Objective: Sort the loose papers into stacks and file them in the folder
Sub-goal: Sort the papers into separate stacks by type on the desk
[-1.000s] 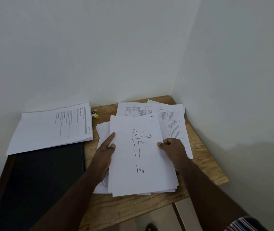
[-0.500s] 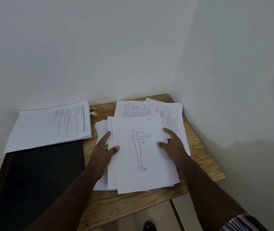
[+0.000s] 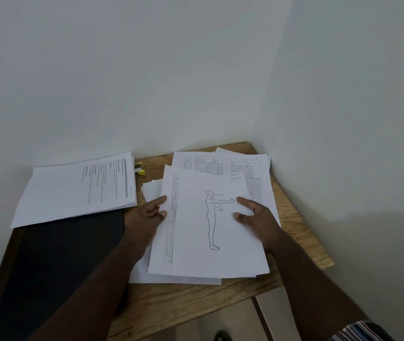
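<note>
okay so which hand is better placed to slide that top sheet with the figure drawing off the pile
Right, probably. The right hand lies flat on the figure sheet itself, while the left hand holds the pile at its left edge, steadying it.

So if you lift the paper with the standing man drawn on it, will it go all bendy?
Probably. The sheet with the figure drawing looks like one thin page, so it would likely droop where no hand supports it. It lies askew on the loose pile, so it may slide easily. The left hand and right hand at its sides should help keep it flat.
</note>
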